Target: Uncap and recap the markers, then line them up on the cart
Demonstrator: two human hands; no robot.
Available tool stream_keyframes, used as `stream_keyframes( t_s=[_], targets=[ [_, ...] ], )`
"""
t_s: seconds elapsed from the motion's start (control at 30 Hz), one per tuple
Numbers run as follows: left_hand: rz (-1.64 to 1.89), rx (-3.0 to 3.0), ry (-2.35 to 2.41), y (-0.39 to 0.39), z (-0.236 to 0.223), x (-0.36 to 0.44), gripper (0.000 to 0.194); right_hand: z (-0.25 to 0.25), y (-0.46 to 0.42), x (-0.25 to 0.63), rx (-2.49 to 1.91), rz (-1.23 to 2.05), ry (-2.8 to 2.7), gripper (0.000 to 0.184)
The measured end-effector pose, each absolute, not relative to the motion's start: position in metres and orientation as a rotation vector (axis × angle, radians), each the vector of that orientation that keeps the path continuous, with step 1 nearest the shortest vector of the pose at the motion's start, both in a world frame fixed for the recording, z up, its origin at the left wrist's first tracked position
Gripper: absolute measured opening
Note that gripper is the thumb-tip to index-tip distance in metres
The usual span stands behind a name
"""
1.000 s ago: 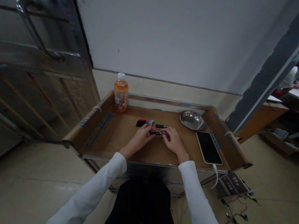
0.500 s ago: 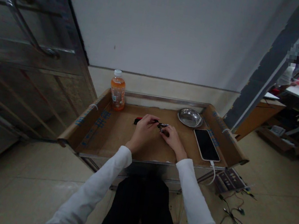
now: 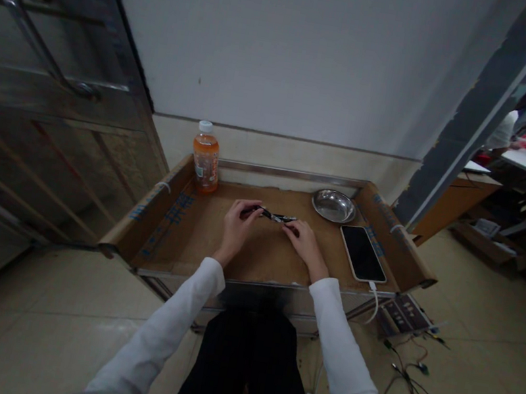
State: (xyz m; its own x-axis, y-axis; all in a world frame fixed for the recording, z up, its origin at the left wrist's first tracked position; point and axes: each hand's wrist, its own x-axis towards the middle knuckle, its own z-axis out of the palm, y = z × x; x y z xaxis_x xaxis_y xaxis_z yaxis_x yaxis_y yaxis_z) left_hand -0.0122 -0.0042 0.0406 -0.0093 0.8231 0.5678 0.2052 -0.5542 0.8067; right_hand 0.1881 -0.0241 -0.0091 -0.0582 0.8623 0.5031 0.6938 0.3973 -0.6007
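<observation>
The left hand (image 3: pixel 238 221) has shifted outward, fingers pinching a slim black, silver-ended piece (image 3: pixel 267 213) over the brown cardboard tray (image 3: pixel 208 242); whether the right hand (image 3: pixel 305 239) grips it, I can't tell. A loose pinch could drop it against the black rod (image 3: pixel 288 218).

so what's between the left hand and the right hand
The head view shows slim dark items with shiny parts between the left hand and right hand, over brown cardboard; too small to identify.
</observation>
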Motion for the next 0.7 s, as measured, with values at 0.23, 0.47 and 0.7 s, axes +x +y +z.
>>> stream_keyframes(
  t_s=[0.23, 0.47, 0.7],
  targets=[
    [1.486, 1.762, 1.068, 0.003, 0.017, -0.011, 0.024, -0.008, -0.026, 0.189, -1.390, 0.200, -1.719, 0.023],
    [1.087, 2.284, 1.103, 0.013, 0.005, 0.003, 0.004, -0.008, -0.025, 0.192, -1.418, 0.145, -1.687, 0.027],
    [1.080, 2.375, 1.136, 0.021, 0.002, 0.016, 0.008, -0.005, -0.028, 0.189, -1.418, 0.126, -1.818, 0.018]
  ],
)
